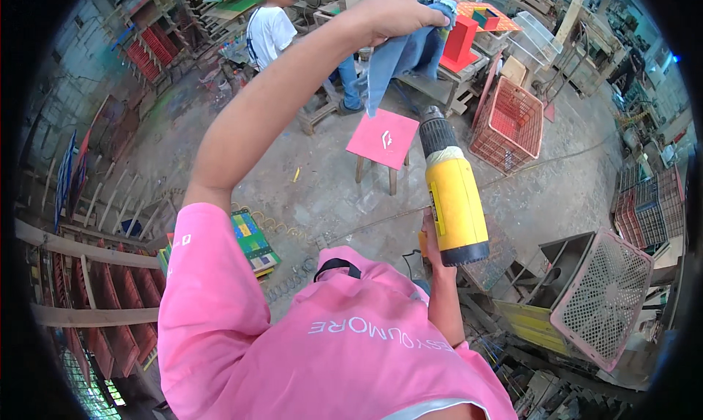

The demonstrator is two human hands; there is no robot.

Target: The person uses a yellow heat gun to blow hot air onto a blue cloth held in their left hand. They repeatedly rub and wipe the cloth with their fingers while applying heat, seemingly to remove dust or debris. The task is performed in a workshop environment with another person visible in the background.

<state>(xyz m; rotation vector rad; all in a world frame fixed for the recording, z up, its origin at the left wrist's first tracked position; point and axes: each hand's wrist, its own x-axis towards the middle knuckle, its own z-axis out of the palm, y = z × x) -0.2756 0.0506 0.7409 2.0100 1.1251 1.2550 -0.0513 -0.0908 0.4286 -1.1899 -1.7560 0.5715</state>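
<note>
My left hand [395,13] is raised at the top of the view, its fingers closed on a piece of blue denim cloth [403,57] that hangs down in folds. Below it, my right hand [430,237] is wrapped round the handle of a yellow and black power drill [455,200]. The drill's ribbed black chuck [438,134] points away from me, and something whitish is wound behind it. Much of the handle and of my right fingers is hidden. Beyond the drill, to its left, stands a small stool with a pink top [381,138] bearing white marks.
Right of the cloth, a bright red piece [460,43] stands on a bench. A red plastic crate [509,123] sits on the floor, with a pinkish mesh basket [604,299] nearer on the right. A person in a white shirt [271,35] is at the far left. Coiled hose lies on the floor.
</note>
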